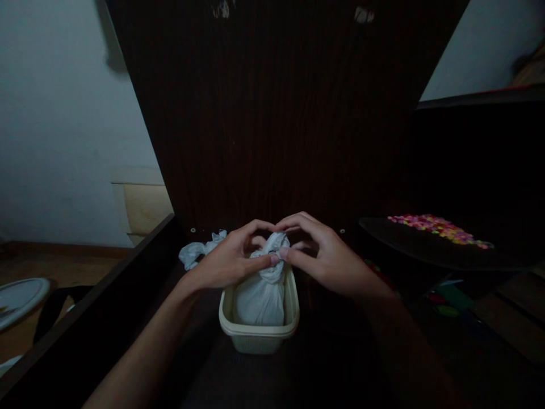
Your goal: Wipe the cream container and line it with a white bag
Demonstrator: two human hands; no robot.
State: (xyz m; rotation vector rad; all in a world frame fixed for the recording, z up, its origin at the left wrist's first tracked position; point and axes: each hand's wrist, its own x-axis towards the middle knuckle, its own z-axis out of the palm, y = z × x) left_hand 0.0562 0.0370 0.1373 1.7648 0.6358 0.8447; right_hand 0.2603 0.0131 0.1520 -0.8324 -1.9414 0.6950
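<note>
A white plastic bag (261, 299), knotted or twisted at its top, sits inside a cream plastic container (258, 330) on the dark surface. Its contents are hidden. My left hand (232, 255) pinches the gathered top of the bag from the left, thumb pressed on the twist. From the other side my right hand (321, 253) grips the same gathered part, its thumb close to the left thumb. The fingertips of both hands meet behind the bag's top and are partly hidden.
Behind my left hand lies another crumpled white plastic bag (191, 254). A dark wooden panel (272, 113) rises at the back. To the right, a dark shelf (426, 250) carries a strip of pink and yellow beads or flowers (438, 227). A dark raised edge (106, 295) runs along the left.
</note>
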